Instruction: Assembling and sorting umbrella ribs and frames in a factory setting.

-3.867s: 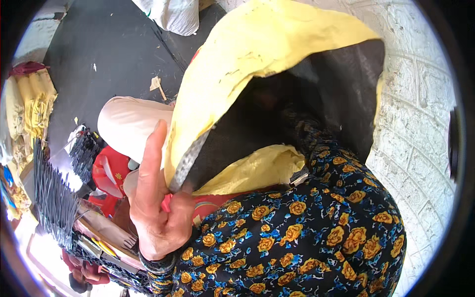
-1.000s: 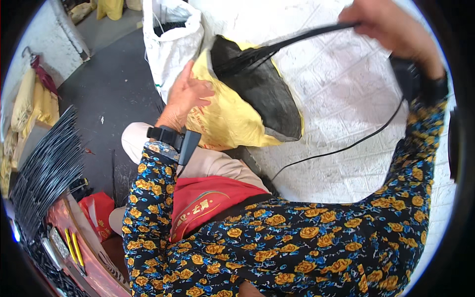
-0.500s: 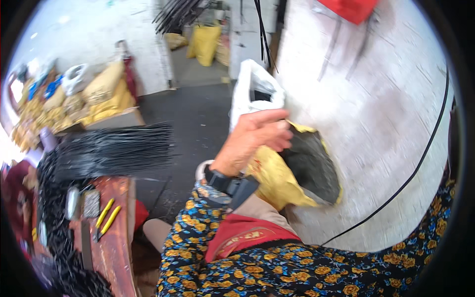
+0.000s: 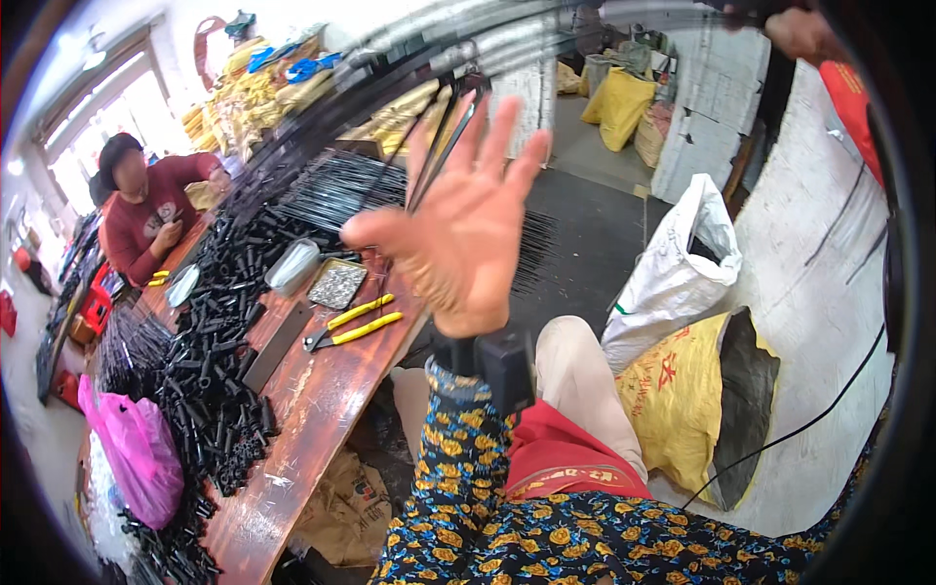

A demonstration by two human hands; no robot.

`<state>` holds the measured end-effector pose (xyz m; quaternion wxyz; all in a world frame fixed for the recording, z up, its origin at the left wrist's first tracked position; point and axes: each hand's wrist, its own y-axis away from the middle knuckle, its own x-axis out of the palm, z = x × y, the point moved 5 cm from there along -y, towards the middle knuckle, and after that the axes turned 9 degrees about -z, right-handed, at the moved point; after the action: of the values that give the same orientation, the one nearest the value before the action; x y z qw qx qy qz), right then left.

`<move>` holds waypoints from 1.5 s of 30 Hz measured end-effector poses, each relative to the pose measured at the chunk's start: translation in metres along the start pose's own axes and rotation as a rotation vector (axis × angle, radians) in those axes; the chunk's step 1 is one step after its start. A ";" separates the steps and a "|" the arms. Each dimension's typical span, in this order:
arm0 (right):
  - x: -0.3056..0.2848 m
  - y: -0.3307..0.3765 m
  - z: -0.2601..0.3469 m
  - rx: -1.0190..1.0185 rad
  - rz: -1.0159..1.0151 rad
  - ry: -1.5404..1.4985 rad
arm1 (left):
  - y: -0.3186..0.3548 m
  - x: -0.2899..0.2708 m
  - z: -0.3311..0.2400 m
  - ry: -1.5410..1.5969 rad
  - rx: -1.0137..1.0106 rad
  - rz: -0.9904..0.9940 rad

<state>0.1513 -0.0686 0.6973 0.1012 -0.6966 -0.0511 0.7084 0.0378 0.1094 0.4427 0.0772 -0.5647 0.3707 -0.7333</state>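
My left hand [image 4: 468,214] is raised over the table's right edge, palm toward me, fingers spread, with a black watch on its wrist. A few thin black strips [image 4: 444,146] pass by its thumb and index finger; whether they touch the hand I cannot tell. A blurred bundle of long black strips [image 4: 322,122] sweeps across the top of the view. At the upper right, partly cut off and smeared, my right hand [image 4: 807,35] appears closed on the bundle's end. Below lie yellow-handled pliers [image 4: 356,322] and a tray of small metal pieces [image 4: 336,284].
Short black tubes [image 4: 210,390] cover much of the wooden table [image 4: 317,419], beside a pink bag [image 4: 136,453]. A co-worker in maroon [image 4: 151,219] sits at the far left. White [image 4: 673,278] and yellow sacks [image 4: 678,400] stand to my right. A black cable [image 4: 809,424] runs nearby.
The view has swung left, bringing the table and co-worker in. My left hand has turned palm toward me and spread its fingers. The strip bundle now stretches across the top.
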 end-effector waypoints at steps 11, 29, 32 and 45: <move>0.144 -0.112 -0.041 -0.209 0.115 -0.195 | -0.068 -0.120 -0.157 0.120 0.124 -0.594; 0.429 -0.242 -0.075 -0.001 0.342 -0.753 | -0.231 -0.263 -0.260 -1.441 0.318 -0.932; 0.433 -0.241 -0.078 -0.116 0.125 -0.588 | -0.221 -0.253 -0.254 -2.068 0.473 -0.963; 0.366 -0.175 -0.123 -0.130 -0.263 -0.334 | -0.196 -0.302 -0.183 -3.296 -0.321 -0.238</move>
<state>0.2832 0.1716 0.3737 0.1379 -0.5618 -0.2031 0.7900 0.0412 0.4936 0.3171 -0.2530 0.7086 0.0791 -0.6539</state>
